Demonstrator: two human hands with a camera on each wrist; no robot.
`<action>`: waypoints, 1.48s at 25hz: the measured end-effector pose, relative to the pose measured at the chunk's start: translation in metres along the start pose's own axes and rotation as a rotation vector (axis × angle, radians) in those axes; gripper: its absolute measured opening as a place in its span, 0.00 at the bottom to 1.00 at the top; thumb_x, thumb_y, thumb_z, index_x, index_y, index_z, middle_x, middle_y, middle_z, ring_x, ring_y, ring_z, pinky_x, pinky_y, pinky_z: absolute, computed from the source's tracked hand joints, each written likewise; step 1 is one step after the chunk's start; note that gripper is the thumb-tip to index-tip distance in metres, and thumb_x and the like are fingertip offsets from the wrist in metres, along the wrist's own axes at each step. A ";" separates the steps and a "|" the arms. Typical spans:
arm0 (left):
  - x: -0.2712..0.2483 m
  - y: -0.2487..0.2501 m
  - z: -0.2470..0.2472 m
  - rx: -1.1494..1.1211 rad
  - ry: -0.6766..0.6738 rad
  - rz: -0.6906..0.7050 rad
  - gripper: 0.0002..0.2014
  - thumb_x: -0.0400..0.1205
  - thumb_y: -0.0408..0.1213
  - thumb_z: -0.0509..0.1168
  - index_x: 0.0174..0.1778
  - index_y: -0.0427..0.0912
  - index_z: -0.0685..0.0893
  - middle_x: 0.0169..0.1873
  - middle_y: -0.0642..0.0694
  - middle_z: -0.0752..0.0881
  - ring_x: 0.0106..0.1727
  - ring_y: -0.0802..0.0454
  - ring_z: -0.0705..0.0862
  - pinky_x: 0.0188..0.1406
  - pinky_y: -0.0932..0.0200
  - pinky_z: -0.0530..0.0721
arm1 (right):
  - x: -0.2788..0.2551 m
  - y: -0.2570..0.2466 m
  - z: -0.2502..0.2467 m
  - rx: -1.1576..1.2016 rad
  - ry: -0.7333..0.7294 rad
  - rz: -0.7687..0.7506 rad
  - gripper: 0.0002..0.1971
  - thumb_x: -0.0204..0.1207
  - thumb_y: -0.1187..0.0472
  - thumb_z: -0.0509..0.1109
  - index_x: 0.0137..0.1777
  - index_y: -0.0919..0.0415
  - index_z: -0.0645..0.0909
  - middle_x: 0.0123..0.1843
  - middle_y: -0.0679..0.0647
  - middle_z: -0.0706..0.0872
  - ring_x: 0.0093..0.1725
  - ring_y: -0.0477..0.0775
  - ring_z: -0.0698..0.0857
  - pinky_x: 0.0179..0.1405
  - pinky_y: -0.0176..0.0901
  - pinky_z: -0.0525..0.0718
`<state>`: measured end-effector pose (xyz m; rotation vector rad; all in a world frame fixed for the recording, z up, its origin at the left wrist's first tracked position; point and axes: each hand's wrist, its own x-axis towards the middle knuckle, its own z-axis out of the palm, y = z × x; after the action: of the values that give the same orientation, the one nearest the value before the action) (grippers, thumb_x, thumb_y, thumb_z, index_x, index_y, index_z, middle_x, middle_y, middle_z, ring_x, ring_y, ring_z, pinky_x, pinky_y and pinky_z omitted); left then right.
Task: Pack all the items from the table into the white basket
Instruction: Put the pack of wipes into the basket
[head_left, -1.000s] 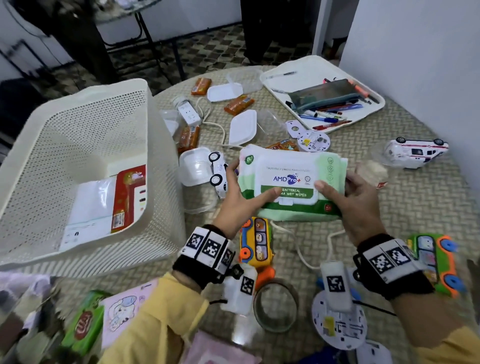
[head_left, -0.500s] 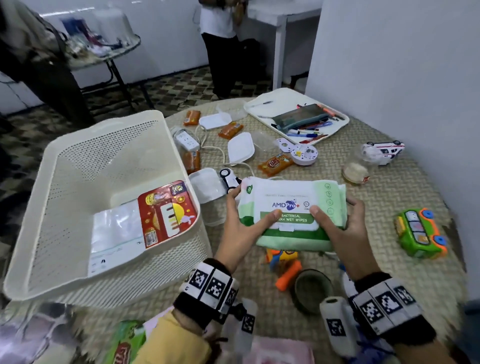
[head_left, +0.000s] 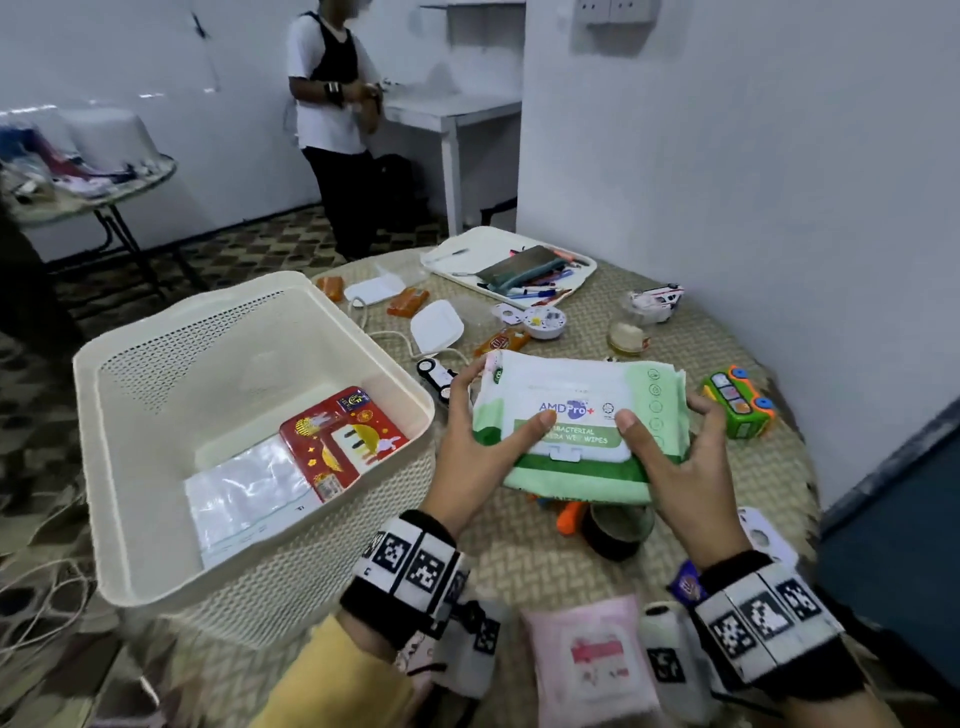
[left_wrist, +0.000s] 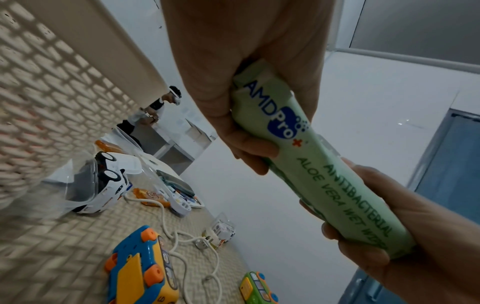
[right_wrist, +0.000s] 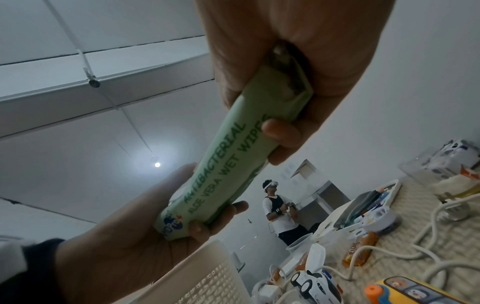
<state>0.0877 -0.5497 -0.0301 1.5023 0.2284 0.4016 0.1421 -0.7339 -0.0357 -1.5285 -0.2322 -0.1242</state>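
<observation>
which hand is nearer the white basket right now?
Left. The left hand grips the wet wipes pack at its end just beside the white basket rim; the right hand grips the pack's far end.

The wet wipes pack (head_left: 576, 421) is soft, matt green film with a smooth white plastic flap. The white basket (head_left: 156, 374) is matt perforated plastic; inside lies a glossy red packet (head_left: 343, 436) in clear, shiny wrap. A rough woven mat covers the desk (head_left: 524, 545). The toy bus (head_left: 737, 402) is glossy plastic.
</observation>
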 end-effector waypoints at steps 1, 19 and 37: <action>-0.007 0.003 -0.002 -0.012 -0.018 0.007 0.40 0.65 0.48 0.81 0.70 0.59 0.68 0.67 0.53 0.81 0.64 0.55 0.83 0.61 0.44 0.84 | -0.009 -0.005 0.000 -0.003 0.008 -0.013 0.30 0.62 0.49 0.75 0.61 0.51 0.65 0.50 0.40 0.84 0.45 0.31 0.85 0.42 0.28 0.84; -0.172 0.056 -0.156 0.048 -0.077 0.052 0.39 0.69 0.46 0.79 0.75 0.65 0.68 0.68 0.65 0.76 0.65 0.64 0.80 0.59 0.55 0.86 | -0.213 -0.057 0.094 0.062 0.031 0.004 0.30 0.66 0.43 0.79 0.63 0.52 0.71 0.59 0.48 0.86 0.57 0.47 0.86 0.55 0.47 0.84; -0.052 0.103 -0.362 0.338 -0.096 0.125 0.39 0.71 0.50 0.76 0.76 0.63 0.65 0.67 0.62 0.78 0.65 0.63 0.81 0.61 0.58 0.83 | -0.147 -0.075 0.302 -0.076 -0.198 0.087 0.33 0.69 0.52 0.78 0.71 0.51 0.66 0.55 0.46 0.83 0.50 0.35 0.84 0.44 0.39 0.87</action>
<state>-0.1130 -0.2352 0.0438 1.8702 0.1302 0.4025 -0.0391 -0.4451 0.0119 -1.6249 -0.3202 0.0888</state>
